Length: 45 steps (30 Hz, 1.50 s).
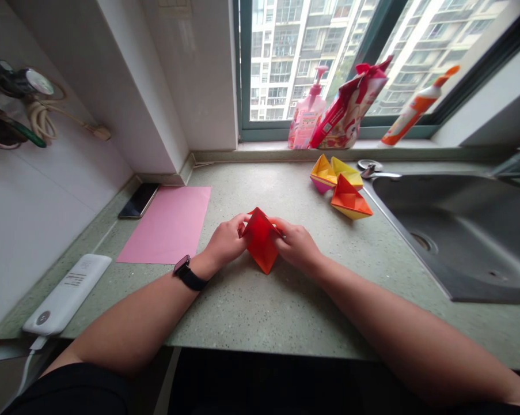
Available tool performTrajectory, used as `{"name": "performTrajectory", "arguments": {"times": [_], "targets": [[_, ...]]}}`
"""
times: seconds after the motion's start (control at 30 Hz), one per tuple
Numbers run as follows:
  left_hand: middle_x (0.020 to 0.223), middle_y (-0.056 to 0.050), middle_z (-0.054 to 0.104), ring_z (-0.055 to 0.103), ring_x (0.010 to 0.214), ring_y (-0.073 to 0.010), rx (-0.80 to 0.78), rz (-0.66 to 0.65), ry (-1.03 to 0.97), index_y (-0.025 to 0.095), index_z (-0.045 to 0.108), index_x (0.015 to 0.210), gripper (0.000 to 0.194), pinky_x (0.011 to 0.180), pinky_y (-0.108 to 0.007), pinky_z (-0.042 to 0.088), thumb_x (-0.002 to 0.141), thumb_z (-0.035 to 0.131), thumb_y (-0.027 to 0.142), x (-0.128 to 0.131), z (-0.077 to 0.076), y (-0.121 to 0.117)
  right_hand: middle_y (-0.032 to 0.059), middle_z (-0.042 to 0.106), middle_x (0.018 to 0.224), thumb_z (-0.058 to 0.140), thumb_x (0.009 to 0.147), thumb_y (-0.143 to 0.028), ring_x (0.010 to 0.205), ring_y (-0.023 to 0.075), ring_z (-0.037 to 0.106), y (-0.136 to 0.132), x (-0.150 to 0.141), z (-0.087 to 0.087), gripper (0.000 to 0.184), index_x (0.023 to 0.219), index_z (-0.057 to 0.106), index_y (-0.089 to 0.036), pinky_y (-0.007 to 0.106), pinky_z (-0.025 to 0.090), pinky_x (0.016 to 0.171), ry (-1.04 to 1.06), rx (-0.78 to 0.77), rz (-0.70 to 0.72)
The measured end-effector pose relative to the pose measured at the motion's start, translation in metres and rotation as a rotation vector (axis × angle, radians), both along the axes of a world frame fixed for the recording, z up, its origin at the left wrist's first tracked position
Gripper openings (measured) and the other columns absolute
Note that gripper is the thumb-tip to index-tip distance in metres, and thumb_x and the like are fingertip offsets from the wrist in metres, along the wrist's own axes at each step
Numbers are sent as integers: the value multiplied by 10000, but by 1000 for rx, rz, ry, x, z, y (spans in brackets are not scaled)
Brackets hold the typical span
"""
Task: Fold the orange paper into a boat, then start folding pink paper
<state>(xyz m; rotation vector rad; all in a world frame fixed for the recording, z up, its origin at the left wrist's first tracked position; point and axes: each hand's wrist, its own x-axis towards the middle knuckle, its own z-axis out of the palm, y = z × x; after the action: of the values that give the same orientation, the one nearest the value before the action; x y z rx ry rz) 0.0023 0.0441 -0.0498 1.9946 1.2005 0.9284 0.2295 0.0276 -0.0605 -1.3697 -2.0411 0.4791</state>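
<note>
A folded piece of red-orange paper (262, 242), diamond-shaped from here, is held up between my two hands just over the counter. My left hand (229, 239), with a dark watch on its wrist, is closed on the paper's left side. On the opposite side my right hand (298, 243) grips it, thumb in front. Some fingertips are hidden behind the paper. Farther back on the right stand folded paper boats: an orange-red boat (351, 199) with a yellow underside, a yellow-and-pink boat (323, 174) and a yellow boat (346, 172), close together.
Left of my hands lies a pink paper sheet (169, 225), with a phone (139, 200) by its corner. A white power bank (69, 294) with a cable lies near the front edge. A steel sink (462, 230) is at right. Bottles and a pouch (350, 109) line the windowsill.
</note>
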Motion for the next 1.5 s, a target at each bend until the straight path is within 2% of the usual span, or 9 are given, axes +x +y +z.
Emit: {"name": "performTrajectory", "arguments": {"times": [0.23, 0.4, 0.53, 0.7, 0.9, 1.1, 1.27, 1.37, 1.5], "targets": [[723, 17, 698, 620, 643, -170, 78, -8, 118, 207, 765, 1153, 242, 618, -279, 424, 957, 663, 304, -8, 0, 8, 83, 793, 1215, 592, 914, -124, 996, 245, 760, 8, 10, -2, 500, 1368, 732, -281, 378, 601, 881, -42, 122, -52], [943, -32, 782, 707, 828, -205, 151, -146, 171, 224, 754, 1265, 365, 788, -328, 557, 937, 608, 159, -8, -5, 9, 97, 779, 1248, 604, 931, -106, 1099, 274, 749, 9, 11, -4, 494, 1364, 769, -277, 402, 608, 942, -77, 130, 45], [1169, -87, 763, 711, 1082, -256, 302, -154, 293, 228, 743, 1330, 446, 987, -437, 585, 938, 585, 84, -12, -6, 13, 73, 804, 1241, 613, 889, -42, 1091, 260, 764, 13, 17, -4, 510, 1278, 826, -295, 401, 617, 968, -68, 100, 41], [1452, -113, 702, 653, 1335, -278, 393, -250, 350, 239, 683, 1449, 581, 1157, -525, 539, 931, 555, 11, -17, -11, 18, 79, 814, 1273, 619, 879, -18, 1128, 265, 778, 19, 26, -7, 510, 1253, 845, -281, 418, 626, 1012, -48, 114, 66], [1590, -114, 641, 599, 1465, -279, 343, -382, 318, 225, 590, 1575, 702, 1262, -548, 474, 909, 560, 7, -13, -13, 17, 81, 814, 1294, 615, 844, 18, 1141, 259, 785, 21, 27, -11, 548, 1266, 831, -257, 403, 631, 1019, -81, 129, 155], [1699, -95, 535, 467, 1601, -305, 312, -396, 431, 234, 493, 1661, 692, 1317, -606, 397, 994, 493, 52, -13, -15, 15, 84, 807, 1340, 647, 857, -16, 1182, 261, 779, 24, 30, -10, 516, 1285, 803, -255, 430, 622, 1048, -138, 149, 247], [1770, -89, 427, 372, 1658, -323, 279, -433, 534, 244, 447, 1694, 665, 1352, -614, 324, 1042, 481, 119, -9, -15, 10, 81, 772, 1430, 609, 782, 28, 1328, 292, 717, 26, 38, -3, 658, 1350, 776, -259, 513, 555, 1166, -288, 103, 293], [1803, -96, 354, 314, 1684, -333, 240, -452, 605, 243, 429, 1707, 644, 1370, -632, 252, 1069, 464, 164, -5, -13, 7, 83, 738, 1490, 581, 750, 45, 1408, 291, 666, 24, 43, 5, 737, 1403, 753, -251, 497, 518, 1212, -341, 45, 357], [1828, -70, 295, 242, 1710, -310, 203, -478, 652, 280, 382, 1732, 671, 1391, -625, 145, 1070, 470, 212, -3, -7, 4, 87, 751, 1460, 579, 825, 0, 1367, 275, 687, 24, 51, 19, 626, 1369, 761, -252, 448, 540, 1173, -329, -67, 362]]}}
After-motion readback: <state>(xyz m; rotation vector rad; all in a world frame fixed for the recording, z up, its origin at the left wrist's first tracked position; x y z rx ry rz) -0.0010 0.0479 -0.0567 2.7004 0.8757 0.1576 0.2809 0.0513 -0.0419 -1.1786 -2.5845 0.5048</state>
